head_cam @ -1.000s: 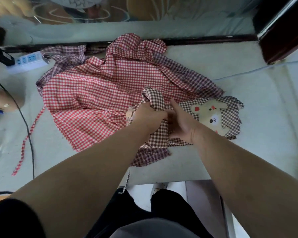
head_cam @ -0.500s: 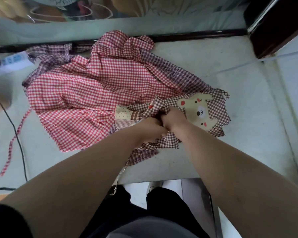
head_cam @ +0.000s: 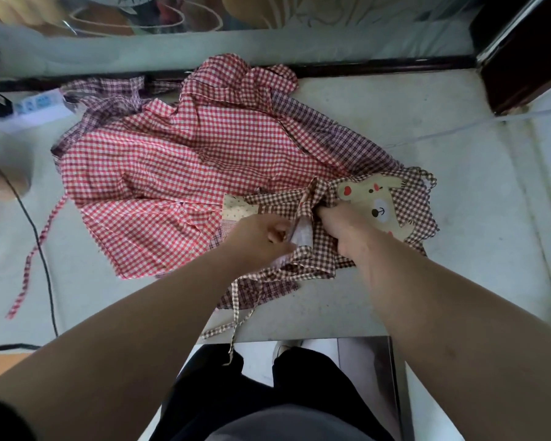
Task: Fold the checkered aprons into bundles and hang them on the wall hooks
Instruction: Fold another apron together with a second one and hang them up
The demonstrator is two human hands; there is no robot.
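The brown apron is bunched at the near edge of the table, overlapping the red apron. A raised fold is pinched by the left hand, and cloth beside the bear patch is gripped in the curled right hand. Folds should be gathered tight toward the middle, the dangling tie tucked in, and the red apron not dragged along

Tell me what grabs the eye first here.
A red-and-white checkered cloth apron lies spread and rumpled across the middle of the pale grey table. At its near right edge, the left hand and right hand both grip a bunched brown-and-white checkered apron, whose tan cartoon bear patch shows right of the right hand.
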